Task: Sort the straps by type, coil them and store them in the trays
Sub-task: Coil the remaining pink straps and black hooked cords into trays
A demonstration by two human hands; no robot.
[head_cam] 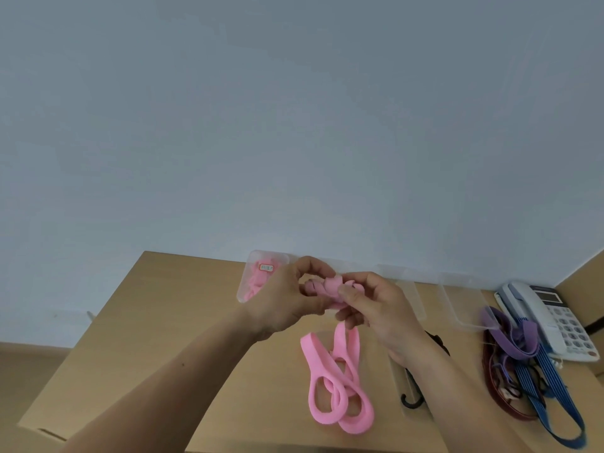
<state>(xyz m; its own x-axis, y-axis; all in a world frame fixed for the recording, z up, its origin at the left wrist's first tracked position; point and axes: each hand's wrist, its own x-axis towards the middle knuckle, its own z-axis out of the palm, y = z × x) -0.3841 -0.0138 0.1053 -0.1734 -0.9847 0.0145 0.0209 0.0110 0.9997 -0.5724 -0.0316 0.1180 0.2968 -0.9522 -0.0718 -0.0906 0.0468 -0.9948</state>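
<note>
Both hands are raised above the wooden table [157, 322] and work one pink strap [333, 384]. My left hand [287, 302] grips the wound end of it, and my right hand [376, 308] pinches the same small coil from the right. The rest of the strap hangs down in loose loops onto the table. Behind my left hand a clear tray [243, 289] by the wall holds coiled pink straps. Two more clear trays stand to the right, the middle tray [415, 299] and the right tray [457, 302].
A tangle of purple [513, 338], blue [552, 393] and dark red [503, 403] straps lies at the right of the table. A white desk phone [555, 318] stands behind it. A black hook [411, 400] on a dark cord lies under my right forearm. The wall rises just behind the trays.
</note>
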